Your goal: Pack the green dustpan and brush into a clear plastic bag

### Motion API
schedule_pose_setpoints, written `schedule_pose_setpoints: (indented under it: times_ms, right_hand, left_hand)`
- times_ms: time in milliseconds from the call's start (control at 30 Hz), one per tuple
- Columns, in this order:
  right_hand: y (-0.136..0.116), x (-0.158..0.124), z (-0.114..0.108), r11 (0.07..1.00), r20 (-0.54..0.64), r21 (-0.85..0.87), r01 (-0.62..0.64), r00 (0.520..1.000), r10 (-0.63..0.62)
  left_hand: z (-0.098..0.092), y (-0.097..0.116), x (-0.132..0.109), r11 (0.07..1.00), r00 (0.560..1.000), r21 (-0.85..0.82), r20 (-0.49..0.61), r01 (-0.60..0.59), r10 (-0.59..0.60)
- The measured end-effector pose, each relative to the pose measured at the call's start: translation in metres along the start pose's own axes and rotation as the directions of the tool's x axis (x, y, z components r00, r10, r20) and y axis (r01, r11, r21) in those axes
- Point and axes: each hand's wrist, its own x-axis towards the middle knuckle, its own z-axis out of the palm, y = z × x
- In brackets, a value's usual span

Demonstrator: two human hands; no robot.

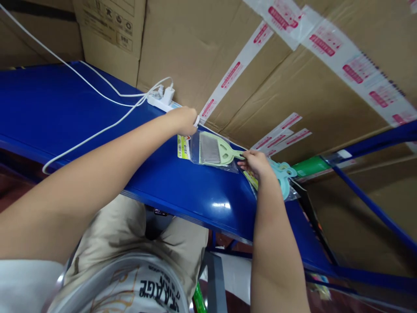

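A pale green dustpan and brush set (221, 150) lies in a clear plastic bag on the blue shelf, with a yellow-green label card at its left end. The fingers of my right hand (257, 164) close on its handle. My left hand (185, 121) is curled over the far end of a white power strip (158, 101), just above the bag; its fingertips are hidden. Partly behind my right wrist lies a light blue dustpan and brush set (283, 176), also bagged.
Large taped cardboard boxes (202, 52) stand along the back of the blue shelf (176, 191). White cables (97, 132) run from the power strip across the left side. A green cylindrical thing (311, 166) lies at the right, near blue rack bars (368, 195).
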Motion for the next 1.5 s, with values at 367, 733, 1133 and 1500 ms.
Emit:
schedule_pose_setpoints:
  times_ms: [367, 733, 1133, 1500]
  right_hand:
    - [0.009, 0.019, -0.018, 0.983, 0.028, -0.185, 0.016, 1.0, -0.011]
    - [0.007, 0.018, -0.019, 0.884, 0.129, -0.457, 0.102, 0.99, -0.047]
    - [0.006, 0.014, -0.012, 0.7, 0.092, -0.672, 0.242, 0.965, -0.245]
    - [0.005, 0.015, -0.013, 0.672, 0.136, -0.69, 0.27, 0.96, -0.246]
  left_hand:
    - [0.005, -0.02, 0.012, 0.921, 0.944, 0.384, 0.323, -0.063, -0.07]
    - [0.002, -0.032, 0.019, 0.958, 0.927, 0.26, 0.374, -0.123, 0.017]
    - [-0.002, -0.023, 0.011, 0.959, 0.938, 0.267, 0.348, -0.098, -0.001]
    - [0.0, -0.029, 0.017, 0.957, 0.941, 0.288, 0.332, -0.039, -0.062]
